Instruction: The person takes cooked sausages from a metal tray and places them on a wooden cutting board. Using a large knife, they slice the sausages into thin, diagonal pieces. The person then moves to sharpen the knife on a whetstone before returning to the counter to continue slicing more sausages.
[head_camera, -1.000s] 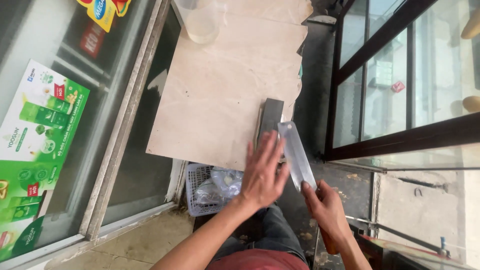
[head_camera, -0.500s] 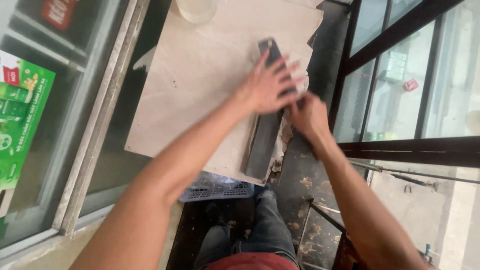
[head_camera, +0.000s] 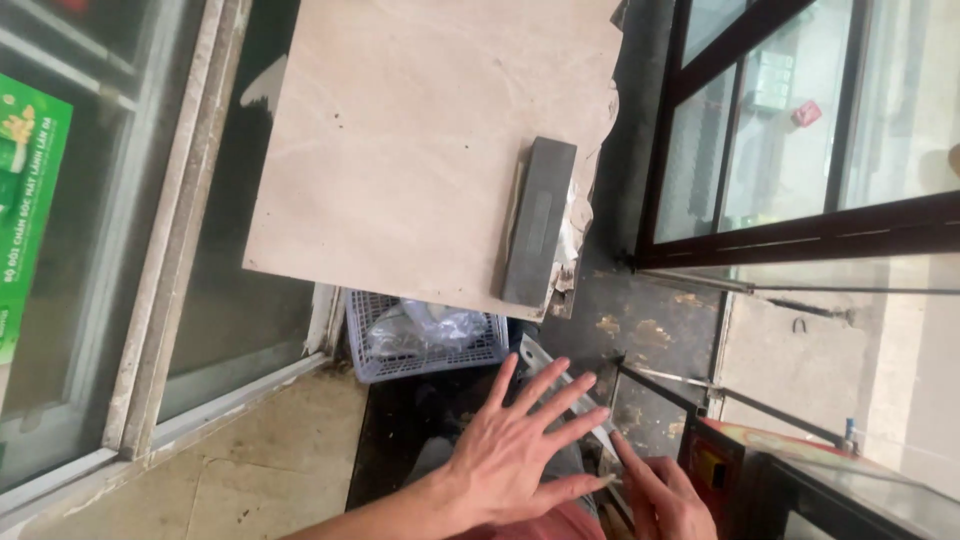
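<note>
A person's left hand (head_camera: 515, 455) lay spread, 5 fingers wide apart, pressed flat on the broad side of a large knife (head_camera: 560, 385) held low in front of the body, near the bottom of the view. The right hand (head_camera: 665, 500) sat just right of it, partly cut off by the frame edge; its fingers seemed curled about the knife's handle end, though the grip itself could not be made out. The flat left palm appeared placed to steady the blade rather than to carry it.

Farther off, a dark rectangular sharpening stone (head_camera: 538, 222) rested near the right edge of a pale stone slab (head_camera: 400, 150) serving as a bench, with a crumpled rag or plastic tucked under it, probably to keep it from sliding. The stone's long axis pointed toward the person, which would suit strokes pulled along its length.

Below the slab's near edge stood a blue-grey plastic basket (head_camera: 425, 340) holding clear bags. A green printed carton (head_camera: 30, 220) lay behind glass at far left. A dark-framed glass door (head_camera: 800, 150) stood at right, above a stained floor (head_camera: 660, 330).
</note>
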